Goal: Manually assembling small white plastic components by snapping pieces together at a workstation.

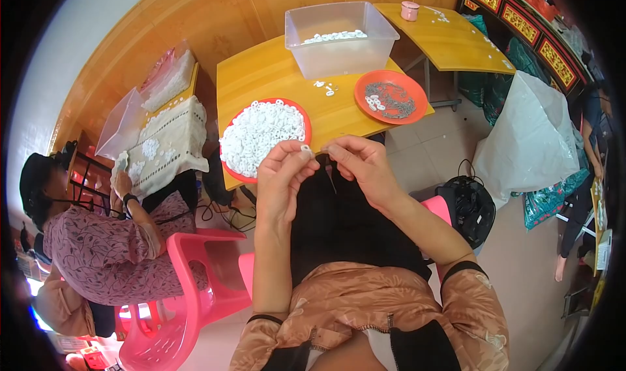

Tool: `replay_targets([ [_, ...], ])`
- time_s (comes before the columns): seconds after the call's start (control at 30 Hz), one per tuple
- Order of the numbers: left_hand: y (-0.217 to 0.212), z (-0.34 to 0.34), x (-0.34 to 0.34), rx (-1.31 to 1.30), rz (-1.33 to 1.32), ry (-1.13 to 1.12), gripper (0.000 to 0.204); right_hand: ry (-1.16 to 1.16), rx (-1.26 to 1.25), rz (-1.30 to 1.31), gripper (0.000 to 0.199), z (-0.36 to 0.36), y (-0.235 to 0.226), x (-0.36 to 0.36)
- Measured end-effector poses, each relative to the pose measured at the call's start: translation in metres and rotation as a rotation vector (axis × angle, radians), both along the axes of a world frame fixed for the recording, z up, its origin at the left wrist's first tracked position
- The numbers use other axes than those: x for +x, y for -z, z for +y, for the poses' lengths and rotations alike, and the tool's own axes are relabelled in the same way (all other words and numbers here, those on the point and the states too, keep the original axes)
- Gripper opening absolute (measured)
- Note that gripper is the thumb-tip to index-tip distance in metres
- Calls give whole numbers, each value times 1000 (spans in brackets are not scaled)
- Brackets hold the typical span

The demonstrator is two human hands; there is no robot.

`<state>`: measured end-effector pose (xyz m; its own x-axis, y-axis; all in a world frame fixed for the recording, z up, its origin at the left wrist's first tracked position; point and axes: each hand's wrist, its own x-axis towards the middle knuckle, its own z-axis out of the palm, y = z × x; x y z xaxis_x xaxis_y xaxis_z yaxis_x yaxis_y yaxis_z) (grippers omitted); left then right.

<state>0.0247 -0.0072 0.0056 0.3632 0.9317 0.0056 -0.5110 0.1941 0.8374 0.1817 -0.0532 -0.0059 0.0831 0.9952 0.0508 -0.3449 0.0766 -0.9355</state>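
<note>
Left hand pinches a small white ring; right hand perhaps holds a thin piece.

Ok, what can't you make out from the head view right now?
- Right hand: whatever its fingertips pinch is too small and dark against the black lap.
- Left hand: pinches a white ring; its shape is too small to tell.
- Right red plate: the grey pile on it is too fine to identify.
- Clear bin: its frosted walls blur the white pieces inside.

Wooden table: clear bin, two red plates (white rings heaped).
</note>
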Motion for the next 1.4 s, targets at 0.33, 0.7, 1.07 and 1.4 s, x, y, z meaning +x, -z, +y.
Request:
replay_targets([
  [0.33,2,-15,0,25,76,-8,11,-5,137,-95,17,0,1,-6],
  [0.7,4,-19,6,95,159,-34,10,-81,189,-66,18,-5,-5,0],
  [1.07,5,-18,8,36,81,-15,10,-114,154,-119,16,-3,-6,6],
  [1.4,6,-21,11,108,154,-73,10,-92,176,-143,15,-5,-8,6],
])
